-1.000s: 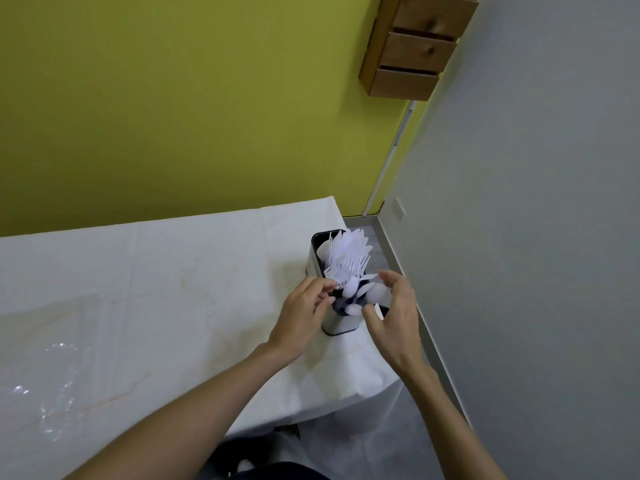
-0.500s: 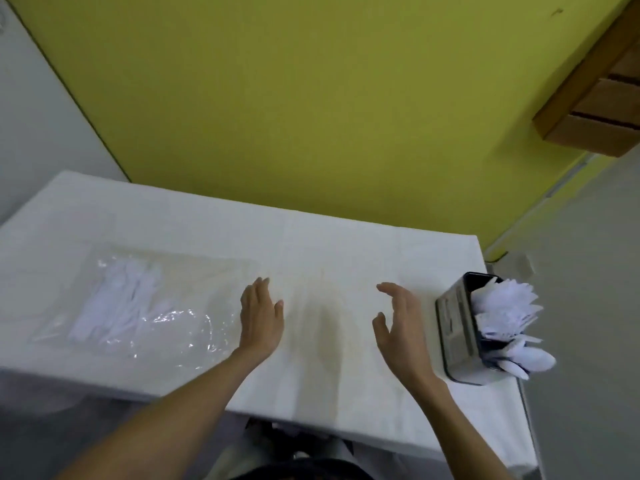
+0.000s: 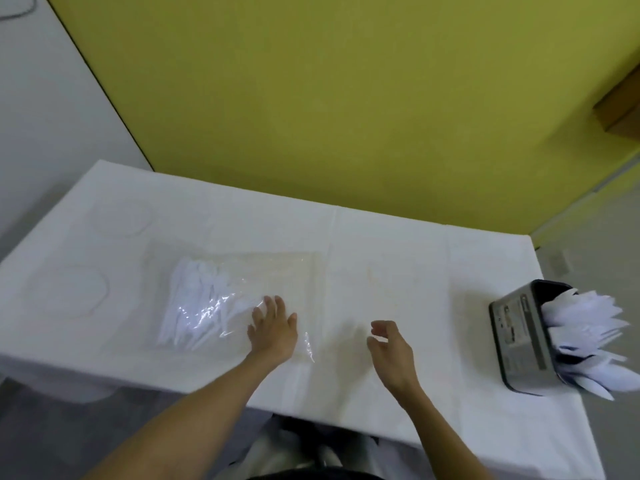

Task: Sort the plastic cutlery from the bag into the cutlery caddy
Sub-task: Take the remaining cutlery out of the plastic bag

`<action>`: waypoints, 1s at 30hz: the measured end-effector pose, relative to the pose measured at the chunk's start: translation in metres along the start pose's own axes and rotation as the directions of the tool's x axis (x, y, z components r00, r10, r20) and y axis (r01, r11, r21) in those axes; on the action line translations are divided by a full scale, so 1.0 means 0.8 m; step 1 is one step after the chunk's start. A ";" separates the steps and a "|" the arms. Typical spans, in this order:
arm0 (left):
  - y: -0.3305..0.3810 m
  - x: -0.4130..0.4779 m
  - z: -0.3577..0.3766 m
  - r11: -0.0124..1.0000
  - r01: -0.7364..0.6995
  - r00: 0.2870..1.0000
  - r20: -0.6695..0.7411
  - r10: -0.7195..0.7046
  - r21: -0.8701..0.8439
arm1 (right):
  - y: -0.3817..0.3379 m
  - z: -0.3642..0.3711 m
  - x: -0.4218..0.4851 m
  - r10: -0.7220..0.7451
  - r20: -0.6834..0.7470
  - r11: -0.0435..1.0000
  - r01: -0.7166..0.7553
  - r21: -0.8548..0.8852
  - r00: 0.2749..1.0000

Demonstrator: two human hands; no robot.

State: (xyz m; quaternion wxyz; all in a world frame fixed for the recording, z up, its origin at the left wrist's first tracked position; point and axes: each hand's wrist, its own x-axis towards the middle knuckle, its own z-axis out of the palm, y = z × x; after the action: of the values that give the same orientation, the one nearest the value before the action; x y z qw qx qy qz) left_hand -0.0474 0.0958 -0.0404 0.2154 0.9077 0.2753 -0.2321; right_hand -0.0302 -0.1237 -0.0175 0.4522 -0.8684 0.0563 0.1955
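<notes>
Bag: the clear, crinkly plastic bag point(image 3: 277, 271) lies flat, left of centre in the frame, on the table.
Loose cutlery: a heap of white plastic cutlery point(image 3: 197, 306) sits in the bag's left half; single pieces are too blurred to tell apart.
Caddy: the dark grey rectangular metal caddy point(image 3: 519, 334) stands at the right edge of the frame, well apart from the bag, with the white sorted cutlery point(image 3: 585, 334) fanning out of its top.
Left hand: the left hand point(image 3: 273, 329) lies with fingers straight and spread on the bag's right part, gripping nothing.
Right hand: the right hand point(image 3: 391, 348) hangs over the bare cloth at lower centre, fingers loosely curled and empty.
Handling: the film is probably thin, slippery and limp, so it should be pinned or pinched at its open edge. The pieces look light and stiff but brittle; taking them by the handles seems best.
Surface: a white cloth with faint stains covers the table point(image 3: 398, 258); it may slide or ruck under a push.
Room: an olive-yellow wall point(image 3: 346, 98) stands behind, a grey wall point(image 3: 52, 116) at upper left and a wooden fitting point(image 3: 620, 109) at upper right.
</notes>
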 end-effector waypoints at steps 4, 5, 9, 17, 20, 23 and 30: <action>0.060 -0.023 0.021 0.989 -0.147 0.983 0.112 0.145 0.008 | 0.018 -0.004 -0.001 0.290 0.000 0.926 -0.280 0.251 0.957; 0.072 -0.029 0.026 0.981 -0.195 0.971 0.139 0.192 0.005 | 0.022 -0.005 -0.001 0.334 0.016 0.892 -0.321 0.317 0.943; 0.110 -0.049 0.044 0.942 -0.328 0.918 0.212 0.336 -0.076 | 0.036 -0.026 0.002 0.367 0.044 0.846 -0.353 0.400 0.929; 0.188 -0.052 0.017 0.768 -0.429 0.903 -0.254 0.346 -0.477 | 0.028 -0.103 -0.006 0.193 -0.026 0.928 -0.174 0.330 0.981; 0.233 -0.052 -0.003 0.792 -0.391 0.920 -0.215 0.327 -0.469 | 0.016 -0.113 -0.010 0.082 -0.022 0.973 -0.075 0.218 0.996; 0.258 -0.050 -0.014 0.886 -0.323 0.946 -0.118 0.301 -0.334 | 0.011 -0.116 -0.013 0.000 -0.029 0.990 0.004 0.143 1.000; 0.263 -0.054 -0.018 0.921 -0.268 0.962 -0.024 0.273 -0.282 | 0.011 -0.122 -0.024 -0.068 0.025 0.997 0.067 0.045 0.997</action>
State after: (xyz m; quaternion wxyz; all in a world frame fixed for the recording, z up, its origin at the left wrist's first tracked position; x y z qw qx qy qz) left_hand 0.0515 -0.0730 0.0502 0.3747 0.8951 0.1760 -0.1655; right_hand -0.0223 -0.2095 0.0336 0.4784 -0.8569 0.0254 0.1905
